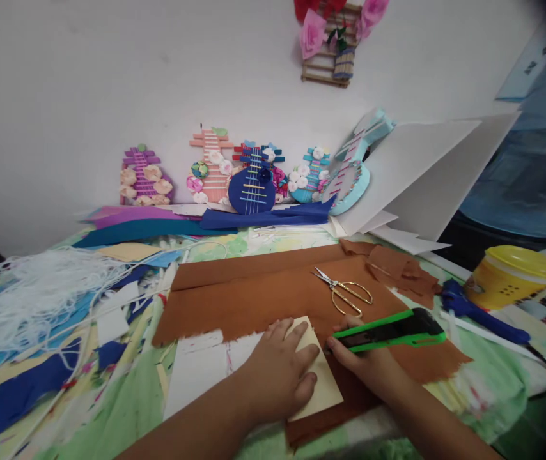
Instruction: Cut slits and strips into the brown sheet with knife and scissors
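Well, flat card [325,390], ragged-edged brown sheet [263,294]

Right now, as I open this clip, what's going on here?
A person works at a cluttered table. The left hand lies spread on a cream card, which rests over brown material. The right hand grips a green and black utility knife, its front end just right of the card; I can't tell whether the blade touches anything. Gold-handled scissors lie on the brown material beyond the hands, and decorated model instruments stand along the wall.
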`<state>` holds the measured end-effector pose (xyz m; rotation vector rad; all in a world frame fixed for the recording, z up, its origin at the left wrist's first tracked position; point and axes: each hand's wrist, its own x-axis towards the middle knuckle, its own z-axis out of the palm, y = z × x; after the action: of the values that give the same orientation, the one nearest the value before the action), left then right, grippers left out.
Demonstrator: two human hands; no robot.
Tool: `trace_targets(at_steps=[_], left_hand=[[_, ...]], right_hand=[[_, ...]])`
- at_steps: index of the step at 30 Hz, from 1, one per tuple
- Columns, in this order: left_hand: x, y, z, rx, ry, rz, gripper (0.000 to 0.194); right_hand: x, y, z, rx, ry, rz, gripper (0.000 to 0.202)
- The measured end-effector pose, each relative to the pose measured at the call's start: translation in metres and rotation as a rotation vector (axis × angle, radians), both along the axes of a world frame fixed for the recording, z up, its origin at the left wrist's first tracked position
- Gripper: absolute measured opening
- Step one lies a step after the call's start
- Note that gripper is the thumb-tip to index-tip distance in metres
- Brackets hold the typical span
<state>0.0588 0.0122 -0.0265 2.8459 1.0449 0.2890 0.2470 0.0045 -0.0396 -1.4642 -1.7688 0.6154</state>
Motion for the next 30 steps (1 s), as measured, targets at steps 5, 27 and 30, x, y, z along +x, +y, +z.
trace_targets(at_steps=[5, 27, 30], left_hand=[[0.001, -0.001, 0.000, 0.007, -0.002, 0.008, 0.033], [0.000, 0.000, -0.001, 0.002, -0.006, -0.004, 0.036], [0.000, -0.001, -0.001, 0.010, -0.004, -0.001, 0.037]], right_hand=[[0.003, 0.002, -0.003, 0.014, -0.046, 0.048, 0.015], [-0.008, 0.001, 0.004, -0.022, -0.094, 0.007, 0.014], [-0.007, 0.001, 0.004, -0.012, -0.058, 0.004, 0.015]])
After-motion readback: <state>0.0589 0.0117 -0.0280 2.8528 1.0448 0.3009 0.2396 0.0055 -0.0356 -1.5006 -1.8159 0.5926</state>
